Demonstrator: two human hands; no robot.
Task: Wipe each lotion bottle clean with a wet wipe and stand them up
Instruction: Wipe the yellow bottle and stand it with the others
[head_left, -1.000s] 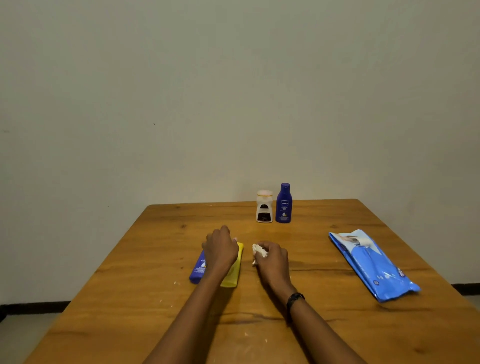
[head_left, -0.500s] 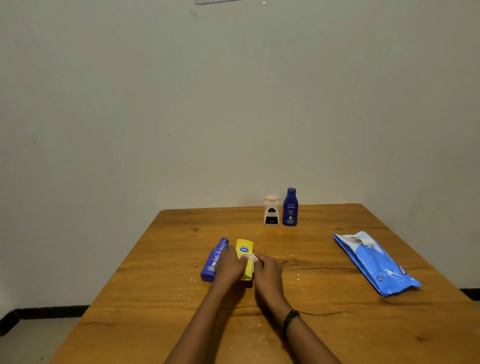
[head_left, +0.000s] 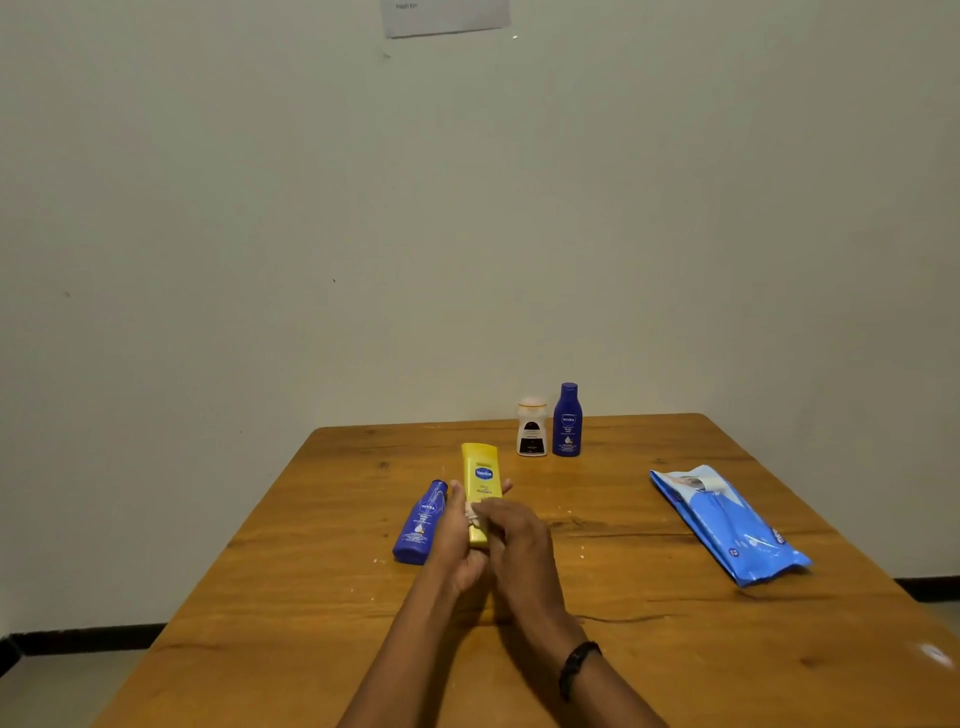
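My left hand (head_left: 457, 545) grips a yellow lotion bottle (head_left: 481, 473) by its lower part, tilted up off the table with its far end raised. My right hand (head_left: 511, 540) presses a crumpled white wet wipe (head_left: 474, 512) against the bottle's lower front. A blue lotion bottle (head_left: 422, 522) lies on its side just left of my hands. Near the table's far edge a small white bottle (head_left: 532, 427) with a dark label and a second blue bottle (head_left: 567, 421) stand upright side by side.
A blue pack of wet wipes (head_left: 727, 525) lies flat at the right of the wooden table (head_left: 623, 649). A plain wall rises behind the far edge, with a paper sheet (head_left: 444, 15) taped high up.
My left hand has lifted the yellow bottle from lying flat to tilted upward. My right hand has brought the wipe against it. The blue bottle beside it has stayed put.
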